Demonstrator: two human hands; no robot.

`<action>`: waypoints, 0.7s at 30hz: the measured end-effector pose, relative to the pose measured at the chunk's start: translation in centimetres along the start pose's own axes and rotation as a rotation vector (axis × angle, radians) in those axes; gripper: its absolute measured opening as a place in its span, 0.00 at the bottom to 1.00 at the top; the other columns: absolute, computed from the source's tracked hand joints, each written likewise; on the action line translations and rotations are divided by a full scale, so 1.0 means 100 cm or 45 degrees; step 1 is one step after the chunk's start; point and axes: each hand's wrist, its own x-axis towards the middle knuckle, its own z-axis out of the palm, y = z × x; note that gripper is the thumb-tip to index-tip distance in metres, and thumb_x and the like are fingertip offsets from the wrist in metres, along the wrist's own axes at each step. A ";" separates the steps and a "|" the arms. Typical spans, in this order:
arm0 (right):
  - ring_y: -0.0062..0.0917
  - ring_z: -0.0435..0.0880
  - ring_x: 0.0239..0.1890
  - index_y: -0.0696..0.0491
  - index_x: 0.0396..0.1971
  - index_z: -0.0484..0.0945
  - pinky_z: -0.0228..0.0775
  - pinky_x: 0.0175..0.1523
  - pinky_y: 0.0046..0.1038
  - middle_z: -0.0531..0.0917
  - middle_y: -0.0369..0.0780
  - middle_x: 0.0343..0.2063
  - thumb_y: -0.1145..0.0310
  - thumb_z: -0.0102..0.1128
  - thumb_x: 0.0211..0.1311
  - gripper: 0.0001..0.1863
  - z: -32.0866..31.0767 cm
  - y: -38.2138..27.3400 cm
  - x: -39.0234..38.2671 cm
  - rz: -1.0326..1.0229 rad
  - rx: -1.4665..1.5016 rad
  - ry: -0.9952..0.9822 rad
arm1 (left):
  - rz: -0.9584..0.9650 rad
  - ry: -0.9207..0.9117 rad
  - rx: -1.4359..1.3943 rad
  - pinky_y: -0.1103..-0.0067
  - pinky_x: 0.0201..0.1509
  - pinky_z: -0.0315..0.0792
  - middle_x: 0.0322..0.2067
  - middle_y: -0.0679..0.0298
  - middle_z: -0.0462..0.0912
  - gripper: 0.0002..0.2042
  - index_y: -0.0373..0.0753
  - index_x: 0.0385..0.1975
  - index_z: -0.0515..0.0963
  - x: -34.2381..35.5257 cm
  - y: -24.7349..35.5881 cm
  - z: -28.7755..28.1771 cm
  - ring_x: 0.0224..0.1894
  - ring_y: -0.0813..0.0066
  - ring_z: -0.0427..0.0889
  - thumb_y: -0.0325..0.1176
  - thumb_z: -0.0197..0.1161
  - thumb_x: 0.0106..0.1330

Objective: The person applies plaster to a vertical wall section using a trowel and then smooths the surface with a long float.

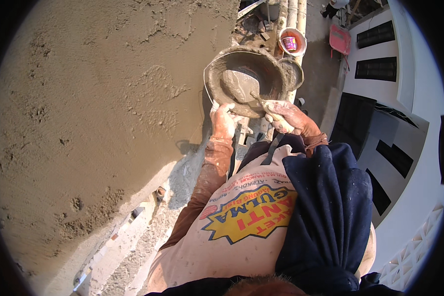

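Observation:
A mortar-caked bucket with a thin wire handle is in front of me, its mouth facing up. My left hand is closed on its near left rim. My right hand is wrapped round the handle of a trowel. The trowel's blade, coated with grey mortar, is inside the bucket's mouth. How much mortar lies under the blade is hard to see. A second round, mortar-smeared container shows partly behind the bucket's right side.
A wall of wet, rough mortar fills the left. Bamboo poles run beyond the bucket, with a white pail beside them holding a pink tub. Far right are a red wheelbarrow, a person and a white building.

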 end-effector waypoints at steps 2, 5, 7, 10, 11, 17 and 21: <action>0.12 0.70 0.14 0.58 0.58 0.71 0.62 0.13 0.13 0.78 0.37 0.28 0.63 0.53 0.73 0.20 0.013 -0.016 -0.010 -0.008 0.099 -0.029 | -0.210 0.019 -0.163 0.56 0.51 0.76 0.42 0.48 0.75 0.18 0.36 0.48 0.69 -0.001 0.000 0.001 0.44 0.48 0.80 0.30 0.61 0.58; 0.15 0.72 0.16 0.56 0.55 0.72 0.61 0.15 0.17 0.79 0.38 0.28 0.64 0.54 0.70 0.18 0.041 -0.054 -0.028 -0.103 0.258 -0.144 | -0.236 -0.021 -0.211 0.50 0.59 0.69 0.50 0.48 0.73 0.20 0.36 0.50 0.69 -0.009 0.004 0.010 0.54 0.45 0.74 0.29 0.60 0.56; 0.15 0.73 0.17 0.55 0.61 0.69 0.63 0.15 0.17 0.79 0.39 0.30 0.65 0.54 0.69 0.22 0.071 -0.086 -0.023 -0.286 0.289 -0.282 | -0.176 -0.107 -0.150 0.52 0.59 0.71 0.50 0.48 0.77 0.20 0.34 0.51 0.70 -0.009 0.001 -0.006 0.52 0.49 0.78 0.31 0.58 0.58; 0.17 0.75 0.20 0.56 0.66 0.63 0.68 0.19 0.17 0.79 0.40 0.34 0.66 0.54 0.69 0.27 0.112 -0.139 -0.015 -0.707 0.270 -0.313 | -0.157 -0.056 -0.083 0.55 0.55 0.75 0.48 0.47 0.79 0.20 0.31 0.51 0.70 -0.021 0.005 -0.003 0.51 0.47 0.80 0.32 0.58 0.59; 0.17 0.75 0.20 0.57 0.66 0.63 0.68 0.20 0.17 0.79 0.40 0.34 0.67 0.54 0.69 0.28 0.129 -0.155 -0.006 -0.878 0.274 -0.340 | -0.134 0.053 -0.036 0.55 0.55 0.76 0.48 0.46 0.79 0.20 0.31 0.51 0.70 -0.025 0.006 -0.008 0.50 0.47 0.81 0.33 0.58 0.59; 0.26 0.83 0.31 0.65 0.64 0.66 0.78 0.33 0.29 0.83 0.44 0.38 0.66 0.63 0.64 0.32 0.179 -0.248 0.075 -1.953 -0.372 0.912 | -0.018 0.042 0.199 0.55 0.55 0.77 0.49 0.48 0.79 0.18 0.30 0.50 0.73 -0.039 -0.003 -0.021 0.51 0.48 0.81 0.30 0.56 0.61; 0.27 0.84 0.37 0.67 0.61 0.69 0.77 0.41 0.30 0.83 0.51 0.43 0.67 0.64 0.60 0.31 0.218 -0.292 0.169 -2.028 -0.373 1.388 | 0.034 -0.234 -0.146 0.55 0.52 0.78 0.46 0.51 0.81 0.15 0.31 0.45 0.75 0.007 -0.037 -0.094 0.49 0.51 0.81 0.32 0.57 0.61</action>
